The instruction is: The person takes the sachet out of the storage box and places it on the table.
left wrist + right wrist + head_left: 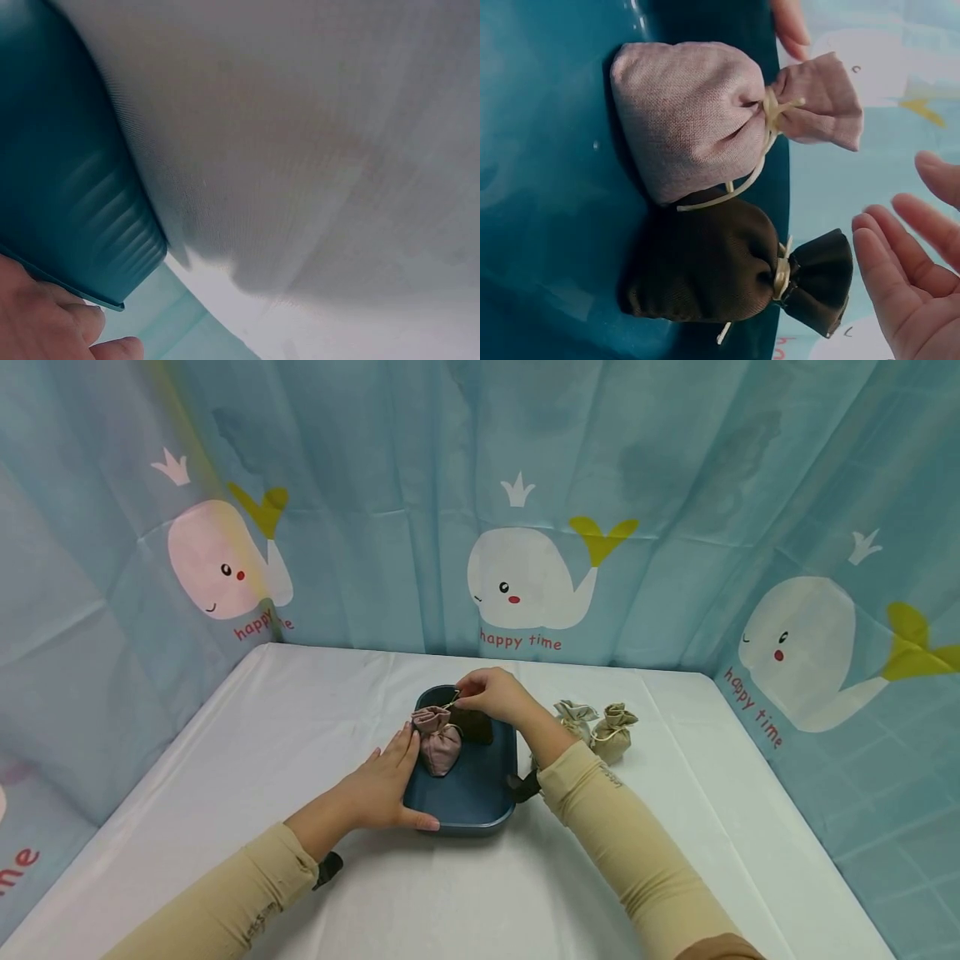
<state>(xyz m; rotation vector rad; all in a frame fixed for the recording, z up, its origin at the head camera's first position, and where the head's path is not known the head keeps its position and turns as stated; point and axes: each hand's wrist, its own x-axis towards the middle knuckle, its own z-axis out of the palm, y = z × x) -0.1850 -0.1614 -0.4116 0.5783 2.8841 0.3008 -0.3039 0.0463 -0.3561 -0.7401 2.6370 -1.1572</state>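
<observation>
A blue tray (465, 789) stands on the white-covered table. In it, a pink drawstring pouch (439, 750) and a dark brown drawstring pouch (705, 262) lie side by side at the far end. Both necks are tied with pale cord. My left hand (382, 785) rests along the tray's left rim, fingers extended and thumb at the near corner. Over the far end is my right hand (498, 695). In the right wrist view its fingers (877, 262) are spread loosely beside the brown pouch's gathered top, with nothing between them and the thumb.
Right of the tray, partly behind my right forearm, stand a pale patterned pouch (576, 717) and a tan pouch (612, 735). A light blue curtain (360, 568) with whale prints hangs behind and beside the table (300, 718).
</observation>
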